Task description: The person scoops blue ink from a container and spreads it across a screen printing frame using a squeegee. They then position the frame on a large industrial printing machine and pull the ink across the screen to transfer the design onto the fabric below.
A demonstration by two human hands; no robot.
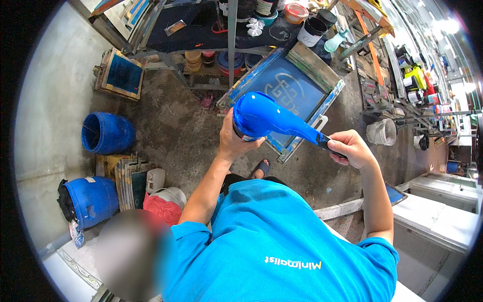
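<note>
My left hand (232, 143) grips a dark round tub (243, 135) from its left side and below. Glossy bright blue ink (255, 113) covers the top of the tub. In my right hand (352, 149) is the dark handle of a spatula (298, 129), pinched between thumb and fingers. Thick blue ink coats the spatula's blade, which reaches left to the tub; its far end is hidden in the ink. Beyond both hands, a printing screen (309, 89) with a blue mesh and a pale design leans at a slant.
Blue barrels (119, 133) lie along the left wall near a small framed screen (123, 73). A red cloth (163, 209) lies by my left elbow. Ahead stands a metal post (232, 45) with shelved tubs. A white bucket (382, 132) is on the right. The lower left is blurred.
</note>
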